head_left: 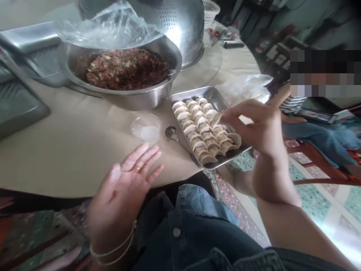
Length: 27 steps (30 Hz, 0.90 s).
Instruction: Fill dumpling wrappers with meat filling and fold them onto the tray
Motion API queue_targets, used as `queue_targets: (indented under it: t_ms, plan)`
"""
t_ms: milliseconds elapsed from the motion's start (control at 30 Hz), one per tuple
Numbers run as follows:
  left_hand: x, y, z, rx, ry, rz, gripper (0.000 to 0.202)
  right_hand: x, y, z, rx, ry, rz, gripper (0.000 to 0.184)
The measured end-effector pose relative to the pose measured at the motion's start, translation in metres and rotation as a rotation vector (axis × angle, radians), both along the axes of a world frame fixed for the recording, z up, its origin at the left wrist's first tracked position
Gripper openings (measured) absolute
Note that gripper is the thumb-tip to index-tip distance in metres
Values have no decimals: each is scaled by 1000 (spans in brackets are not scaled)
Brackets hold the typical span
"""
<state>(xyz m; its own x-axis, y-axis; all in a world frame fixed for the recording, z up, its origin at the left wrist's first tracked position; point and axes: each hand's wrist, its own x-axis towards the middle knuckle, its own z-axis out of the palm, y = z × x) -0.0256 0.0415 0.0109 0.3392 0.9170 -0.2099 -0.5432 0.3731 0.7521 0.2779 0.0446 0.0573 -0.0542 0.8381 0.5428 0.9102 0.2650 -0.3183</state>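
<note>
My right hand [255,122] is above the right side of a metal tray [221,101], thumb and fingertips pinched on a pale dumpling [216,119]. Rows of folded dumplings [201,120] fill much of that tray. Palm up, my left hand [126,182] is over the table's front edge with its fingers stretched out, and nothing lies in it. Just beyond its fingertips stands a small clear bowl [138,126] with something white inside. A metal spoon [171,133] rests between this bowl and the tray, its handle against the tray's side.
A large steel bowl [146,96] of minced meat filling [126,69] stands behind, partly covered by a plastic bag [109,26]. Beyond is an upturned colander [180,22]. Metal trays [19,109] lie left. Another plastic bag [245,88] is beyond the dumplings. A person [318,135] sits at right.
</note>
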Motion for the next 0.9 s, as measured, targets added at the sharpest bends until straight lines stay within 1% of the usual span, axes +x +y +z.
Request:
queue_targets:
  t_ms: [33, 100, 167, 233, 333, 433, 633, 700, 767, 833, 900]
  plan:
    - [-4, 0, -1, 7, 42, 96, 51, 15, 6, -1, -34, -15, -71, 19]
    - [-10, 0, -2, 4, 119, 235, 46, 41, 14, -6, -108, -40, -181, 25]
    - [-11, 0, -3, -15, 156, 304, 42, 57, 17, -16, -199, -53, -266, 25]
    - [-10, 0, -4, -43, 147, 316, 39, 64, 15, -26, -294, -63, -329, 23]
    - [-8, 1, -5, -63, 110, 315, 36, 65, 11, -33, -356, -80, -369, 22]
    - [-6, 2, -3, -53, 109, 316, 34, 62, 10, -32, -389, -88, -381, 21]
    - [-3, 1, 0, -47, 140, 356, 30, 57, 8, -23, -481, -89, -364, 21]
    - [-3, 2, -1, -44, 145, 368, 29, 59, 4, -19, -459, -81, -389, 24]
    - [-3, 4, -3, -40, 150, 377, 28, 66, 1, -14, -363, -82, -463, 27]
    - [-2, 5, -3, -39, 156, 374, 28, 80, 2, -8, -252, -108, -556, 32]
    - [-1, 6, -2, -44, 169, 381, 27, 101, 10, -3, -172, -168, -642, 39]
